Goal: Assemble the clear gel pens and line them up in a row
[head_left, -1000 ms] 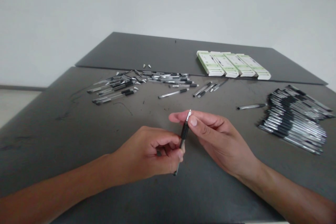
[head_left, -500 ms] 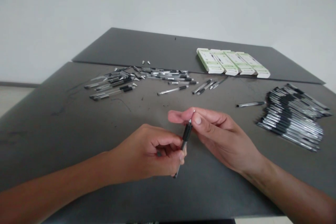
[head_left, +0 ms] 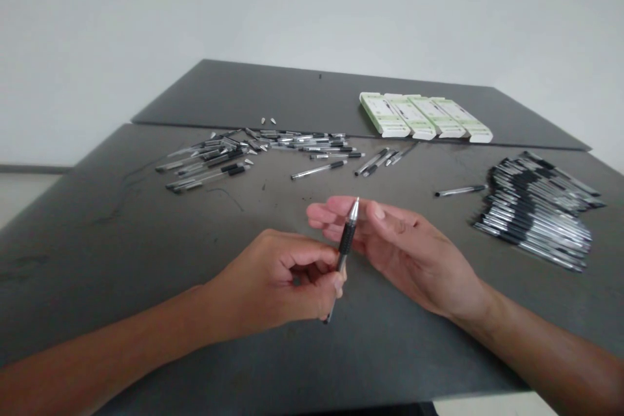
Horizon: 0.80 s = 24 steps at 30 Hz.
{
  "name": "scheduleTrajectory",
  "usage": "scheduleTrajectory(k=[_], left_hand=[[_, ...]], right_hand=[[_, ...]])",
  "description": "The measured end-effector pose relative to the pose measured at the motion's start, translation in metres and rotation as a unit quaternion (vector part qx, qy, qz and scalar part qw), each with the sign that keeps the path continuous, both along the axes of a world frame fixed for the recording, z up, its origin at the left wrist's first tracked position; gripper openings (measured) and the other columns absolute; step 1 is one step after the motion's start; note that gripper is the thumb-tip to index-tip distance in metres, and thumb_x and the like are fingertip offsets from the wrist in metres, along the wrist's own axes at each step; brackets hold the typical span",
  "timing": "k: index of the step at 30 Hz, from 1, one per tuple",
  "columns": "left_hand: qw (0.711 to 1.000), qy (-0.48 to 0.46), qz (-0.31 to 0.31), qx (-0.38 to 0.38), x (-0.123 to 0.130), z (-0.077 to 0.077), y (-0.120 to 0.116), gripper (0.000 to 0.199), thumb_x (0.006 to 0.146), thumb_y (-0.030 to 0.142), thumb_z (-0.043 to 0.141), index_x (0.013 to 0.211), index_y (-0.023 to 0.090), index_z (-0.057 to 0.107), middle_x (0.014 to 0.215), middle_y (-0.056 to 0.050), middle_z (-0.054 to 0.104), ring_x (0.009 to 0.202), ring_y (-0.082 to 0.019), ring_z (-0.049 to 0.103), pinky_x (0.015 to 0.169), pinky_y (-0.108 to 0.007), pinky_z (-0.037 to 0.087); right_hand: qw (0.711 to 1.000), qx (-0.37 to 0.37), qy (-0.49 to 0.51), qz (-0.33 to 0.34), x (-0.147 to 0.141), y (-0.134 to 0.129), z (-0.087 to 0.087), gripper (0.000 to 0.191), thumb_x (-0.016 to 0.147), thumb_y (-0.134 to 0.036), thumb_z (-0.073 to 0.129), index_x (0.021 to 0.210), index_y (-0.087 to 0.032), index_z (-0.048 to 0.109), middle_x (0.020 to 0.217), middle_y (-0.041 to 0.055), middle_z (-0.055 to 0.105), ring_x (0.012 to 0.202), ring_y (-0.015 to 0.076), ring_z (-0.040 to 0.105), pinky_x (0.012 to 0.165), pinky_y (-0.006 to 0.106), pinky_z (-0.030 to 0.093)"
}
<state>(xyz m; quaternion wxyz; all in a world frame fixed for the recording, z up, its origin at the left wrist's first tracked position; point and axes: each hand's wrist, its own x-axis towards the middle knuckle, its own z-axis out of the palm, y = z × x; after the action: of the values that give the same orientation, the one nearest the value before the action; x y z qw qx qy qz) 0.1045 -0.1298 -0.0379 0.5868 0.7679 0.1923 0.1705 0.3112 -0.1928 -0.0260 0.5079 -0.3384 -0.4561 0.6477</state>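
Note:
A black-gripped ballpoint pen (head_left: 347, 239) stands tilted above the dark table, its silver tip pointing up and away from me. My left hand (head_left: 268, 279) is shut on the lower barrel, with the pen's lower end showing below the fingers. My right hand (head_left: 404, 253) is just behind the upper barrel, its fingers curled and its thumb spread from the silver tip. I cannot see any grip by this hand on the pen. Part of the barrel is hidden by my left fingers.
Loose pens and parts lie scattered (head_left: 209, 159) on the dark grey table (head_left: 97, 240). Several white-and-green boxes (head_left: 424, 116) stand in a row at the back. A neat mass of pens (head_left: 533, 211) lies on the right, with one lone pen (head_left: 461, 190) beside it.
My right thumb and fingers have moved off the pen's tip, leaving the silver tip exposed. My left hand still holds the pen. The view has shifted slightly.

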Motion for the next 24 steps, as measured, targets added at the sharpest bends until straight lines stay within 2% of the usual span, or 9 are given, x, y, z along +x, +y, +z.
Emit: scheduleTrajectory(k=[3, 6, 10, 11, 13, 15, 17, 20, 24], left_hand=[[1.0, 0.017, -0.013, -0.001, -0.0008, 0.0035, -0.0012, 0.019, 0.096, 0.014, 0.061, 0.082, 0.014, 0.074, 0.065, 0.003, 0.071, 0.057, -0.008, 0.066, 0.053, -0.015, 0.046], [0.998, 0.003, -0.004, 0.066, -0.0003, 0.0016, -0.0012, 0.02, 0.094, 0.011, 0.062, 0.077, 0.014, 0.073, 0.063, 0.004, 0.069, 0.056, -0.007, 0.061, 0.054, -0.015, 0.043], [0.985, -0.021, 0.017, 0.168, 0.001, -0.003, -0.0006, 0.02, 0.09, 0.01, 0.065, 0.071, 0.015, 0.069, 0.064, 0.005, 0.062, 0.057, -0.006, 0.051, 0.056, -0.016, 0.039], [0.984, -0.021, 0.019, 0.176, 0.0013, -0.0033, -0.0005, 0.02, 0.09, 0.01, 0.065, 0.071, 0.015, 0.068, 0.064, 0.005, 0.062, 0.057, -0.006, 0.051, 0.056, -0.017, 0.039], [0.986, -0.019, 0.021, 0.162, 0.0016, -0.0029, -0.0003, 0.019, 0.09, 0.01, 0.065, 0.072, 0.015, 0.069, 0.065, 0.005, 0.064, 0.057, -0.006, 0.054, 0.056, -0.016, 0.04], [0.992, -0.02, 0.029, 0.124, 0.0022, -0.002, 0.0002, 0.019, 0.092, 0.011, 0.064, 0.074, 0.016, 0.07, 0.066, 0.004, 0.067, 0.057, -0.006, 0.058, 0.056, -0.016, 0.042], [0.996, -0.016, 0.037, 0.08, 0.003, -0.0011, 0.0008, 0.021, 0.093, 0.012, 0.063, 0.074, 0.016, 0.069, 0.065, 0.004, 0.069, 0.057, -0.007, 0.061, 0.056, -0.016, 0.045], [0.999, -0.015, 0.017, 0.025, 0.004, -0.0008, 0.0007, 0.02, 0.095, 0.014, 0.062, 0.076, 0.016, 0.069, 0.065, 0.004, 0.07, 0.056, -0.008, 0.065, 0.054, -0.015, 0.047], [1.0, 0.005, 0.003, 0.015, 0.0029, -0.002, -0.0008, 0.019, 0.095, 0.015, 0.062, 0.079, 0.016, 0.072, 0.062, 0.004, 0.069, 0.054, -0.008, 0.065, 0.053, -0.015, 0.047]], right_hand=[[0.997, 0.033, -0.059, -0.038, 0.0025, 0.0, 0.0004, 0.023, 0.109, -0.038, 0.064, 0.118, -0.037, 0.085, 0.132, -0.0041, 0.082, 0.134, 0.0171, 0.07, 0.124, 0.036, 0.046], [0.993, 0.023, -0.089, -0.075, 0.0049, -0.0001, -0.0011, 0.014, 0.103, -0.039, 0.075, 0.11, -0.041, 0.087, 0.124, -0.0051, 0.084, 0.129, 0.0182, 0.074, 0.121, 0.039, 0.049], [0.989, -0.027, -0.093, -0.112, 0.0055, -0.0002, -0.003, 0.005, 0.088, -0.039, 0.09, 0.092, -0.035, 0.087, 0.106, -0.0033, 0.087, 0.121, 0.0219, 0.077, 0.114, 0.04, 0.054], [0.989, -0.034, -0.085, -0.117, 0.0052, -0.0003, -0.0031, 0.01, 0.086, -0.041, 0.092, 0.087, -0.033, 0.086, 0.101, -0.0027, 0.086, 0.12, 0.0231, 0.077, 0.113, 0.041, 0.054], [0.993, -0.032, -0.05, -0.105, 0.004, -0.0004, -0.0026, 0.023, 0.087, -0.055, 0.087, 0.093, -0.032, 0.085, 0.105, -0.0007, 0.086, 0.122, 0.0251, 0.075, 0.115, 0.043, 0.053], [0.998, -0.026, -0.009, -0.062, 0.0026, -0.0006, -0.001, 0.041, 0.097, -0.067, 0.07, 0.117, -0.034, 0.083, 0.128, 0.002, 0.082, 0.132, 0.026, 0.071, 0.12, 0.046, 0.049], [1.0, -0.023, 0.008, -0.019, 0.0016, -0.0008, 0.0007, 0.048, 0.106, -0.066, 0.056, 0.134, -0.034, 0.078, 0.146, 0.0028, 0.074, 0.14, 0.0253, 0.066, 0.124, 0.047, 0.046], [1.0, -0.004, -0.027, -0.011, 0.0024, -0.0013, 0.0011, 0.035, 0.11, -0.05, 0.058, 0.129, -0.033, 0.081, 0.145, 0.0025, 0.075, 0.14, 0.0241, 0.066, 0.126, 0.047, 0.044], [0.994, 0.024, -0.088, -0.062, 0.0083, -0.0009, -0.0021, 0.021, 0.104, -0.044, 0.071, 0.117, -0.037, 0.086, 0.133, 0.0001, 0.081, 0.137, 0.0247, 0.069, 0.129, 0.052, 0.042]])
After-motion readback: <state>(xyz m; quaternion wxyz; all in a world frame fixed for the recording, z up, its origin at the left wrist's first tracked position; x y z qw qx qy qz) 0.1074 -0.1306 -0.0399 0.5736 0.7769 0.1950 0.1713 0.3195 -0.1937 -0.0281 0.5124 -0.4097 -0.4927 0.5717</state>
